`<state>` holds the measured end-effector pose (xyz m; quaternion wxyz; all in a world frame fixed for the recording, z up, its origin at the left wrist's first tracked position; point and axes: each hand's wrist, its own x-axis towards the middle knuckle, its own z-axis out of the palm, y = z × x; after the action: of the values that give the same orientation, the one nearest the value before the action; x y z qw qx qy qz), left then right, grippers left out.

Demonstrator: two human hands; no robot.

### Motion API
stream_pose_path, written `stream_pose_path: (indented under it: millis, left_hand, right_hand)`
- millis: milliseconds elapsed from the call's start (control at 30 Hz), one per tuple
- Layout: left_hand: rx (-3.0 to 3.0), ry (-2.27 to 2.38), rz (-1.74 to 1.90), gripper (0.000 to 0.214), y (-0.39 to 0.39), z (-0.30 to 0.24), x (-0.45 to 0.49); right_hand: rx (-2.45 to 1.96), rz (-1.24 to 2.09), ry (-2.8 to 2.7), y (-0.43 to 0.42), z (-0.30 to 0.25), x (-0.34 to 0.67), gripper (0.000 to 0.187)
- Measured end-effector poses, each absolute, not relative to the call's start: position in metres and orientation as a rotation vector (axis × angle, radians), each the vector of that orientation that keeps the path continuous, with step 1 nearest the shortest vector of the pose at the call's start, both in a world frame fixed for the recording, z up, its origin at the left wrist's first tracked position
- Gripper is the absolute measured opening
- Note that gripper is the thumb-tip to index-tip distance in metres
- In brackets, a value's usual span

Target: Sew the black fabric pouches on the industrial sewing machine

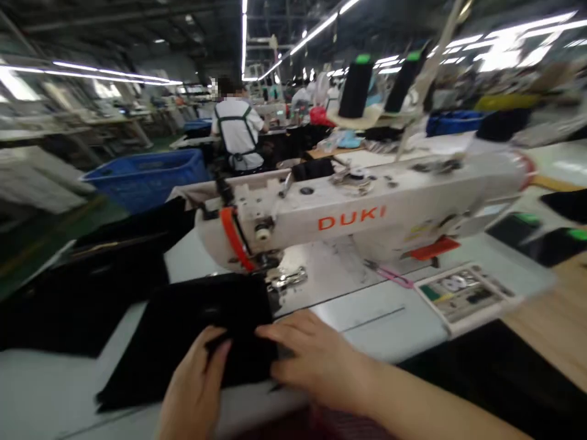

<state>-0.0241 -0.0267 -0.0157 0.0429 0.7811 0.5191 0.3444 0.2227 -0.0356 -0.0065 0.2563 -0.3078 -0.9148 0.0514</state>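
Note:
A piece of black fabric (183, 342) lies on the pale sewing table, its far right edge close to the needle area of a white sewing machine (413, 195) marked DUKI. My left hand (197, 373) pinches a fold of this fabric between thumb and fingers. At the right edge of the same piece, my right hand (316, 354) grips the cloth, thumb below and fingers on top. The machine's presser foot (273, 293) sits just beyond the fabric's right edge; whether it touches the cloth I cannot tell.
More black fabric (92, 293) is heaped at the left. Pink-handled scissors (394, 276) and a tray of small parts (468, 296) lie right of the machine. Black thread cones (355, 88) stand behind it. A blue bin (151, 177) and a seated person (238, 131) are farther back.

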Motion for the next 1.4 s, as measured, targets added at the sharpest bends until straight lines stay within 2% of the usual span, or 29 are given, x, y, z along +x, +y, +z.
stream_pose_path:
  millis: [133,267,467,800,1000,1167,1400]
  left_hand:
    - [2.200,1.693,0.903,0.019,-0.035,-0.010,-0.020]
    - [2.194,1.646,0.907,0.015,-0.038,-0.004,-0.013]
    - [2.678,1.321,0.654,0.021,-0.038,0.019,-0.006]
    - [2.453,1.312,0.876,0.018,-0.024,0.032,-0.012]
    - [2.588,1.104,0.617,0.027,-0.026,0.026,-0.013]
    - [2.785,0.929,0.306,0.027,-0.025,0.021,-0.004]
    - [2.837,0.902,0.273,0.026,-0.025,0.020,-0.001]
  right_hand:
    - [-0.691,0.193,-2.535,-0.032,0.004,0.229,0.013]
    - [-0.643,0.215,-2.580,-0.031,0.006,0.229,0.018]
    - [-0.654,0.272,-2.598,-0.032,-0.007,0.230,0.018]
    - [-0.599,0.191,-2.609,-0.036,0.015,0.226,0.029]
    - [-0.627,0.161,-2.694,-0.037,0.011,0.225,0.028]
    - [-0.682,0.219,-2.593,-0.038,0.001,0.227,0.026]
    - [-0.703,0.265,-2.527,-0.040,-0.006,0.227,0.026]
